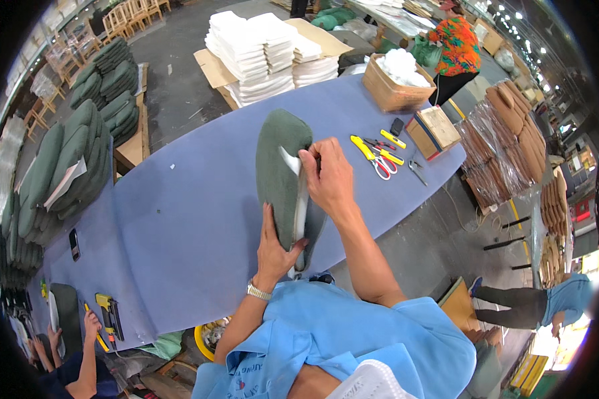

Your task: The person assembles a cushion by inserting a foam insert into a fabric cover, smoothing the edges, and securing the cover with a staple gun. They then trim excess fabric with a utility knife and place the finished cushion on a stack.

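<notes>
A dark green cushion cover (pixel 279 159) stands on edge on the blue table (pixel 180 219), with white foam (pixel 299 199) showing in its open side. My left hand (pixel 274 247) grips the near end of the cushion, thumb pressed against the foam. Along the cover's open edge near the top sits my right hand (pixel 329 178), its fingers curled over the fabric and the foam.
Yellow-handled scissors (pixel 373 154), pliers and small tools lie to the right beside a wooden box (pixel 434 130) and a carton of white stuffing (pixel 396 83). White foam stacks (pixel 259 53) stand behind. Green cushions (pixel 73 166) pile at left. Another person's hands and a staple gun (pixel 110 316) are at lower left.
</notes>
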`<act>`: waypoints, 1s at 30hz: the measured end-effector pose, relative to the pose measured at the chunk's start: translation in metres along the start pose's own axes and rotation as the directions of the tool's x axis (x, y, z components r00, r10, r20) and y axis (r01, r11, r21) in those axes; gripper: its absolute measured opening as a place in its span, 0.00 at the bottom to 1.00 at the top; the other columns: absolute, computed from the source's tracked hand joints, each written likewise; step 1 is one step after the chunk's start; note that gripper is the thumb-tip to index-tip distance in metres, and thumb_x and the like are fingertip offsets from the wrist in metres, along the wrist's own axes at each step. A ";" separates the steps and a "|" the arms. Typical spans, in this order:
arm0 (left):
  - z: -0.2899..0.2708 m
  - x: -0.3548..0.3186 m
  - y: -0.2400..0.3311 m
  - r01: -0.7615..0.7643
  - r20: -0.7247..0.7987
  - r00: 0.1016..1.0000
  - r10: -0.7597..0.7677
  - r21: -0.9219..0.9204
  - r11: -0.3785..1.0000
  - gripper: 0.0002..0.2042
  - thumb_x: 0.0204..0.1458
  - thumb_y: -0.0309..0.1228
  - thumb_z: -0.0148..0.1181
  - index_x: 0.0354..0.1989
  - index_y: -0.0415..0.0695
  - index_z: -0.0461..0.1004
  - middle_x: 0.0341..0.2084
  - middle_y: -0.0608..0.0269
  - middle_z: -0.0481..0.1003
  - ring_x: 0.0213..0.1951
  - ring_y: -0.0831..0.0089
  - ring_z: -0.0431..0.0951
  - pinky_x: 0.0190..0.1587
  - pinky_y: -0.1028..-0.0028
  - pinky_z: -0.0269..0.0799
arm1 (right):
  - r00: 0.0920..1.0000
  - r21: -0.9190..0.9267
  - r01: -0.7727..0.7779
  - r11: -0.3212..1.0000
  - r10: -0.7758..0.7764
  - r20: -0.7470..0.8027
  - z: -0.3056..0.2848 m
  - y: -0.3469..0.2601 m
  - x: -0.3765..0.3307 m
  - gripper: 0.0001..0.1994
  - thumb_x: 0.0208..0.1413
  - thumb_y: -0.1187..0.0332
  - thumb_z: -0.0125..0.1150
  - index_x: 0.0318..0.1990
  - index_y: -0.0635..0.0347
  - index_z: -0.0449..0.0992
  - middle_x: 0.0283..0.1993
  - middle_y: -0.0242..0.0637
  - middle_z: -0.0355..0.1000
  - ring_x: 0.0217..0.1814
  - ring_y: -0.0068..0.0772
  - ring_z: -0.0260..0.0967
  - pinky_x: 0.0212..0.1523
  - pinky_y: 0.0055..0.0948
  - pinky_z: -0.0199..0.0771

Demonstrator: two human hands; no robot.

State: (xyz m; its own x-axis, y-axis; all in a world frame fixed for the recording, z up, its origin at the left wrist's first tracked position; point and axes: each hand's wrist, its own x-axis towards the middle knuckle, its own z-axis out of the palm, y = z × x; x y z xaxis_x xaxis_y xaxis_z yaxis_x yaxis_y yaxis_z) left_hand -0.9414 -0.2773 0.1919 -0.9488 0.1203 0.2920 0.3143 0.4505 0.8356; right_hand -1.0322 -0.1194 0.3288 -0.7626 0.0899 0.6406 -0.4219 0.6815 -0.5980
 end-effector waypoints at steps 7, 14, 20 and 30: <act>0.019 -0.027 0.002 0.116 -0.134 0.985 -0.107 0.059 0.991 0.58 0.42 0.39 0.78 0.76 0.34 0.42 0.72 0.31 0.52 0.72 0.39 0.57 0.70 0.55 0.61 | 0.996 0.039 0.047 0.998 -0.049 0.070 0.006 -0.012 -0.007 0.10 0.65 0.64 0.63 0.40 0.58 0.69 0.33 0.43 0.71 0.30 0.49 0.70 0.30 0.42 0.70; 0.032 -0.023 0.011 0.144 -0.160 0.978 -0.136 0.039 0.989 0.53 0.41 0.29 0.69 0.77 0.39 0.44 0.75 0.38 0.49 0.74 0.42 0.55 0.71 0.56 0.60 | 0.992 0.121 0.004 0.993 -0.019 0.125 -0.007 0.005 0.000 0.11 0.66 0.62 0.60 0.39 0.58 0.68 0.31 0.45 0.73 0.31 0.56 0.72 0.29 0.48 0.69; 0.041 -0.007 0.022 0.137 -0.069 0.989 -0.132 0.068 0.988 0.51 0.41 0.26 0.65 0.78 0.46 0.46 0.74 0.41 0.54 0.73 0.43 0.58 0.68 0.56 0.66 | 0.987 0.169 -0.123 0.978 0.103 0.122 -0.033 0.053 0.002 0.11 0.65 0.63 0.62 0.38 0.60 0.68 0.30 0.45 0.73 0.30 0.52 0.72 0.30 0.46 0.70; 0.093 0.044 0.043 0.101 0.113 0.981 -0.157 0.393 0.914 0.42 0.42 0.27 0.63 0.73 0.48 0.60 0.67 0.46 0.68 0.64 0.50 0.72 0.58 0.56 0.75 | 0.906 0.208 -0.421 0.883 0.418 0.059 -0.074 0.214 -0.020 0.12 0.65 0.63 0.63 0.37 0.63 0.70 0.24 0.43 0.71 0.24 0.41 0.69 0.28 0.41 0.68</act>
State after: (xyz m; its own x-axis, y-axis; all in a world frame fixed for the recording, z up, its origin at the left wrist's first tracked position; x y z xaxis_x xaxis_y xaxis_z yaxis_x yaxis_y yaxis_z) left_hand -0.9723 -0.1697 0.1975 -0.9837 0.1476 0.1024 0.1793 0.7715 0.6105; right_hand -1.0708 0.0781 0.2239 -0.8966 0.3238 0.3022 -0.1534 0.4131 -0.8977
